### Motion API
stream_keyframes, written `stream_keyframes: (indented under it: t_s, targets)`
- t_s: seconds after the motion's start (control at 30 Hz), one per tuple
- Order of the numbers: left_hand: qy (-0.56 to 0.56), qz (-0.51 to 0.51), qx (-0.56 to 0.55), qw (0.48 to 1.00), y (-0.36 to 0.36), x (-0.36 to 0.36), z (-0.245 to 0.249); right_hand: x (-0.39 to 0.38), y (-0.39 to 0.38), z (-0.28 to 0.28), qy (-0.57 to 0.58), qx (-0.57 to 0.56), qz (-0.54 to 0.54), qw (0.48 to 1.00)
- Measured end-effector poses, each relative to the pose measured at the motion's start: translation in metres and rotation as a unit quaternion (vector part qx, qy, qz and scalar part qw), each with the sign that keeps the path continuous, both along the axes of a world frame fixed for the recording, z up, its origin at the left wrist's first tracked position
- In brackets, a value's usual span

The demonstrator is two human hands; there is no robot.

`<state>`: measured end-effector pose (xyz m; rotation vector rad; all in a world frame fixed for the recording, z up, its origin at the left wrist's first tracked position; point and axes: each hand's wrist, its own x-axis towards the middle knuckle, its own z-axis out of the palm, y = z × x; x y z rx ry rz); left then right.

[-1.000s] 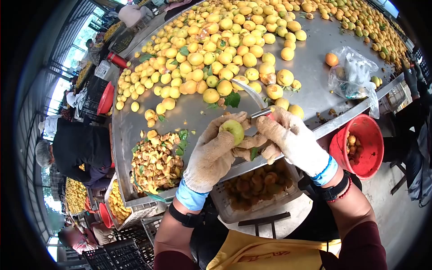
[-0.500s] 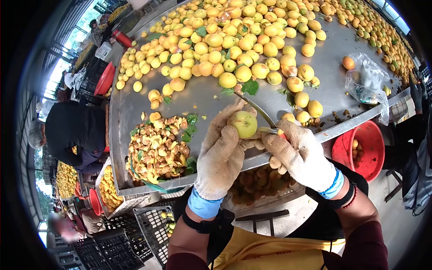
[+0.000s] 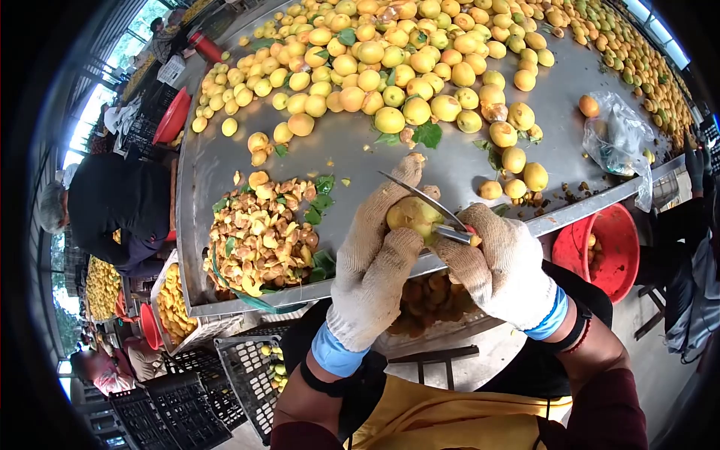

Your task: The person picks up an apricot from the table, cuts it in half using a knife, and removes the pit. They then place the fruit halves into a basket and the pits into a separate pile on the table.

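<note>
Both my hands wear pale knitted gloves with dirty fingertips, above the table's near edge. My left hand is wrapped round a yellow-green fruit. The fingers of my right hand close on a small knife with a reddish handle. Its thin curved blade crosses the top of the fruit and points up and left. Beyond my hands lies a large heap of yellow fruit on the metal table. A pile of cut pieces sits to the left of my left hand.
A plastic bag lies on the table at right. Below that side stands a red basin holding fruit. A crate of fruit is under the near edge. Co-workers are at left; another person's dark-gloved hand shows at far right.
The fruit has turned in my left hand, and the blade now lies across its top instead of beyond it. The view has shifted slightly.
</note>
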<state>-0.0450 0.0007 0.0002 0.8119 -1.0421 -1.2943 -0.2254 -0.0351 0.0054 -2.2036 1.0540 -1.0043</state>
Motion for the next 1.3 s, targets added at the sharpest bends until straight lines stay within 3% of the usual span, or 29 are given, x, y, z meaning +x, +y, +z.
stream_keyframes:
  t_s: [0.03,0.13,0.27,0.3,0.33,0.37,0.4,0.43,0.47,0.5,0.53,0.57,0.6,0.67,0.73,0.77,0.8,0.87,0.9,0.93,0.97,1.0,1.13,1.17,1.2,1.27,1.3]
  targets:
    - [-0.037,0.004,-0.011,0.999,0.002,0.001,0.002,0.001,0.000,-0.001,0.012,-0.063,0.008,0.998]
    - [-0.125,0.028,-0.028,0.991,0.006,0.000,0.011,0.005,0.001,0.004,0.050,-0.086,0.007,0.995]
    - [-0.231,0.061,-0.099,0.966,-0.001,0.010,0.010,0.009,0.000,0.001,0.044,-0.032,-0.006,0.998]
    - [-0.316,0.081,-0.132,0.936,-0.004,0.015,0.008,0.011,0.000,0.002,-0.075,0.160,0.029,0.984]
    - [-0.397,0.100,-0.164,0.897,-0.006,0.018,0.006,0.014,0.001,0.002,-0.190,0.344,0.062,0.917]
    - [-0.397,0.101,-0.164,0.897,-0.008,0.020,0.008,0.019,0.002,-0.011,-0.264,0.279,0.086,0.919]
    - [-0.390,0.096,-0.150,0.904,-0.008,0.022,0.010,0.018,0.000,-0.011,-0.263,0.279,0.087,0.919]
    - [-0.382,0.090,-0.137,0.910,-0.008,0.022,0.012,0.015,-0.003,-0.011,-0.375,0.498,0.097,0.776]
    - [-0.382,0.091,-0.137,0.909,-0.008,0.020,0.010,0.011,-0.007,-0.011,-0.456,0.676,0.099,0.570]
    - [-0.259,0.084,-0.084,0.959,-0.008,0.017,0.006,0.004,-0.013,-0.011,-0.264,0.575,0.142,0.761]
    - [-0.130,0.075,-0.030,0.988,-0.009,0.015,0.003,0.002,-0.012,-0.011,-0.264,0.573,0.144,0.763]
    - [-0.062,0.061,-0.005,0.996,-0.009,0.017,-0.001,0.002,-0.008,-0.014,-0.357,0.640,0.199,0.651]
    - [-0.063,0.061,-0.010,0.996,-0.010,0.017,0.000,0.001,-0.005,-0.018,-0.438,0.690,0.248,0.520]
    - [0.081,0.002,0.005,0.997,-0.013,0.017,0.004,-0.002,-0.004,-0.016,-0.425,0.689,0.234,0.539]
    - [0.059,0.028,0.015,0.998,-0.017,0.016,0.016,-0.001,-0.002,-0.004,-0.328,0.591,0.155,0.720]
    - [-0.038,0.060,-0.040,0.997,-0.018,0.019,0.017,-0.001,0.001,-0.003,-0.311,0.559,0.124,0.758]
    - [-0.137,0.095,-0.094,0.982,-0.020,0.023,0.018,-0.003,-0.004,-0.003,-0.308,0.556,0.133,0.761]
    - [-0.125,0.104,-0.087,0.983,-0.020,0.032,0.018,-0.004,-0.014,-0.002,-0.305,0.561,0.133,0.758]
    - [-0.101,0.120,-0.054,0.986,-0.020,0.032,0.020,0.002,-0.015,0.009,-0.191,0.440,0.071,0.875]
    - [-0.076,0.134,-0.023,0.988,-0.021,0.034,0.022,0.003,-0.016,0.007,-0.181,0.387,0.058,0.902]
    - [-0.145,0.160,-0.044,0.976,-0.024,0.040,0.016,0.004,-0.017,0.008,-0.179,0.382,0.035,0.906]
    - [-0.145,0.165,-0.052,0.974,-0.024,0.044,0.014,0.005,-0.018,0.009,-0.178,0.376,0.012,0.909]
    - [-0.067,0.144,0.004,0.987,-0.027,0.055,0.004,0.008,-0.022,0.009,-0.151,0.331,-0.006,0.931]
    - [0.035,0.121,0.018,0.992,-0.027,0.055,0.004,0.010,-0.028,0.009,-0.069,0.227,0.006,0.971]
    - [0.137,0.095,0.033,0.985,-0.027,0.056,0.004,0.012,-0.031,0.000,-0.068,0.225,0.009,0.972]
    - [0.196,0.048,0.049,0.978,-0.027,0.062,-0.005,0.015,-0.034,-0.017,-0.060,0.207,-0.024,0.976]
    - [0.256,0.002,0.064,0.965,-0.027,0.065,-0.008,0.018,-0.027,0.003,-0.096,0.298,-0.014,0.950]
